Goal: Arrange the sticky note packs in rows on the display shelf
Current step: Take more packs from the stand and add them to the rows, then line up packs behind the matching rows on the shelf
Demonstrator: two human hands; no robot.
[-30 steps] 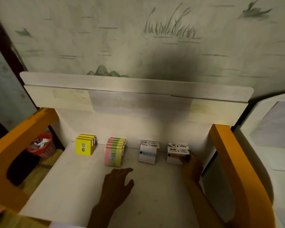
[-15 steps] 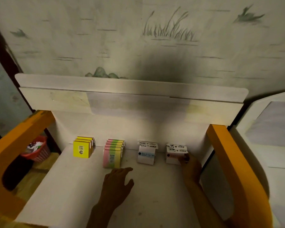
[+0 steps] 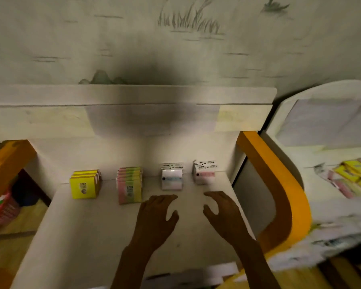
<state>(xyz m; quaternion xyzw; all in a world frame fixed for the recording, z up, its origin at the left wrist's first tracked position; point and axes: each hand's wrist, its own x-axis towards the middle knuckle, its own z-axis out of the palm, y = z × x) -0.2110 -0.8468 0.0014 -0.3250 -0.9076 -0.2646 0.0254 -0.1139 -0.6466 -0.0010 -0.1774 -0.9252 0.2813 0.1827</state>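
Note:
Several rows of sticky note packs stand at the back of the white display shelf (image 3: 96,232): yellow packs (image 3: 84,189) at the left, pink-and-green packs (image 3: 130,190), a white pack with a blue label (image 3: 172,180), and white packs with a pink label (image 3: 204,174) at the right. My left hand (image 3: 156,217) hovers over the shelf just in front of the blue-label pack, fingers relaxed and empty. My right hand (image 3: 221,213) hangs in front of the pink-label packs, apart from them, fingers loosely curled and holding nothing.
Orange side panels (image 3: 279,184) flank the shelf on both sides. A second shelf unit at the right holds more yellow and pink packs (image 3: 354,176). A red basket (image 3: 2,209) sits on the wooden floor at the left. A painted wall rises behind.
My right hand let go of the pink-label packs and drew back toward me. The left hand slid slightly forward and right. The camera view shifted left.

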